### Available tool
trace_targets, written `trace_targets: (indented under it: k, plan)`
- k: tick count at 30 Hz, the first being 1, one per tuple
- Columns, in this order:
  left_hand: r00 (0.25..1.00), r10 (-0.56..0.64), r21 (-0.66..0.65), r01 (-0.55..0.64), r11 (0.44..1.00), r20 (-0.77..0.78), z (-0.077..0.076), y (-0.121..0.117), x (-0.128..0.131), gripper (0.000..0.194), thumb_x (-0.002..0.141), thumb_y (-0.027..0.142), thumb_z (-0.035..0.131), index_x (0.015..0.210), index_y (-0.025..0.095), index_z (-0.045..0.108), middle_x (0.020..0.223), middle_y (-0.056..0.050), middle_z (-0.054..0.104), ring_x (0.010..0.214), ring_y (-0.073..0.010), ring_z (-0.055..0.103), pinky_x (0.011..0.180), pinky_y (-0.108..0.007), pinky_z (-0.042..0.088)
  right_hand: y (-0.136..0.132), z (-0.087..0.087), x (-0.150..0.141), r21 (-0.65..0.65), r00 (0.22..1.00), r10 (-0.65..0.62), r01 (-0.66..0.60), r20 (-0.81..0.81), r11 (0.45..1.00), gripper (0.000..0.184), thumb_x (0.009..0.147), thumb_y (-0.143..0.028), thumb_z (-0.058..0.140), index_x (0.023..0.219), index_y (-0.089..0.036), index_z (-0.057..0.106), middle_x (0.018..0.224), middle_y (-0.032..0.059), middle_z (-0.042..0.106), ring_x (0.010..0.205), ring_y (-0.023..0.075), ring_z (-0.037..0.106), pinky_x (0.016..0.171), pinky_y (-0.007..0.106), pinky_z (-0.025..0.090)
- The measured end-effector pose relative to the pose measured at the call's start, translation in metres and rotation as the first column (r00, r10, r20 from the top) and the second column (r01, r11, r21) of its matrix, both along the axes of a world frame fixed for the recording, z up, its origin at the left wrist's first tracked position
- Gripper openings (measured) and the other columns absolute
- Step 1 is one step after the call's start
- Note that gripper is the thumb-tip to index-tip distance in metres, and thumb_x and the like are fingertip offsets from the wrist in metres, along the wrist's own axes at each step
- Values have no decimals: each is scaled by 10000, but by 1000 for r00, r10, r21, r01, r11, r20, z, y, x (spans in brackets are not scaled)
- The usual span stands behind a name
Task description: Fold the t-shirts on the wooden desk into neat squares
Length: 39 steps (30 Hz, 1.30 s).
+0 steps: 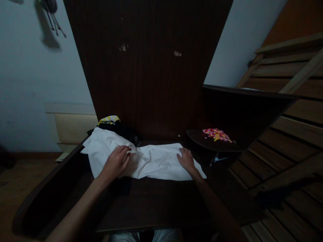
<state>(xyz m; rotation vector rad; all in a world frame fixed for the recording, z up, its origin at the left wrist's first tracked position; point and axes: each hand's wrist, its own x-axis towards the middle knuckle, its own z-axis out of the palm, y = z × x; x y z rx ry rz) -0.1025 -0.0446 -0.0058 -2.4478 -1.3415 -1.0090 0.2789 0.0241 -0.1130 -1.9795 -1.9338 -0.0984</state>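
A white cloth [161,159], wrinkled and stretched sideways, lies on the dark wooden desk. Whether it is a garment I cannot tell. My left hand [118,162] is on its bunched left part, fingers curled and thumb drawn in around a raised fold. Toward the right end, my right hand [186,159] rests flat on the fabric with its fingers spread. Behind the cloth's left side sit a black fabric bundle [123,129] and a yellow-and-white patterned cloth [109,119].
Small pink, red and yellow pieces [217,134] are heaped on a dark corner shelf [196,135] at the right. A tall dark panel [151,74] rises behind the desk [161,205]. Wooden slats with a ladder-like frame [285,134] stand on the right.
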Motion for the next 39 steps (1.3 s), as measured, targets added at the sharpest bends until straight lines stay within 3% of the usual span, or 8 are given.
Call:
trace_targets:
  k: [4,8,11,15,21,27,34,39]
  plan:
    - [985,-156,-174,141,975,-78,-42,-31,31,206,870,152,453,983,213,613,978,-76,645,917,-212,615,844,-362,514,7,-3,1,17,997,-67,66,37,998,478,923,-266,444,1341,-58,544,1418,203,512,1338,327,435,1099,461,338]
    - [992,29,-106,-43,993,-125,-76,-43,36,193,821,125,509,954,212,618,964,-89,630,906,-239,600,825,-387,508,-10,-15,-29,37,991,130,-131,34,991,481,951,-306,432,1352,-68,549,1508,178,423,1443,318,299,1165,469,268]
    - [955,234,-74,-251,965,-182,-84,-45,23,170,833,130,497,940,194,613,939,-109,626,871,-268,591,776,-399,497,-29,-22,-53,16,932,361,-361,23,932,490,982,-382,398,1390,-146,535,1540,113,393,1456,275,289,1176,453,277]
    - [862,471,-56,-488,871,-187,-79,-51,-7,174,825,179,515,972,175,608,975,-159,611,901,-318,565,751,-427,477,-45,-25,-64,-28,896,439,-438,66,899,491,993,-398,382,1420,-191,511,1533,91,400,1443,273,322,1182,479,265]
    - [800,595,-153,-580,800,83,-66,-55,-41,221,857,359,480,919,184,601,955,-142,605,866,-296,578,753,-413,484,-46,-23,-61,-23,892,443,-443,89,896,497,991,-406,383,1418,-188,514,1528,90,399,1437,276,334,1174,485,280]
    - [671,642,-591,-363,720,369,-54,-48,-48,306,803,517,490,790,222,570,749,-41,651,714,-237,638,637,-327,490,-46,-24,-62,-22,897,436,-435,77,900,498,997,-427,360,1419,-213,513,1521,74,420,1435,262,340,1175,474,271]
    - [500,500,-433,-253,865,707,-43,-46,-45,317,702,501,636,831,218,574,879,-45,679,881,-237,661,794,-349,535,-47,-21,-61,-44,893,445,-442,72,896,507,1000,-433,351,1426,-205,505,1530,78,399,1440,258,330,1182,471,266]
    - [460,480,-399,-267,877,747,-17,-46,-68,280,695,426,630,886,231,567,946,-50,694,956,-253,666,878,-389,537,-48,-21,-61,-29,895,440,-440,74,898,504,999,-434,355,1432,-219,498,1531,67,397,1440,251,331,1186,466,265]
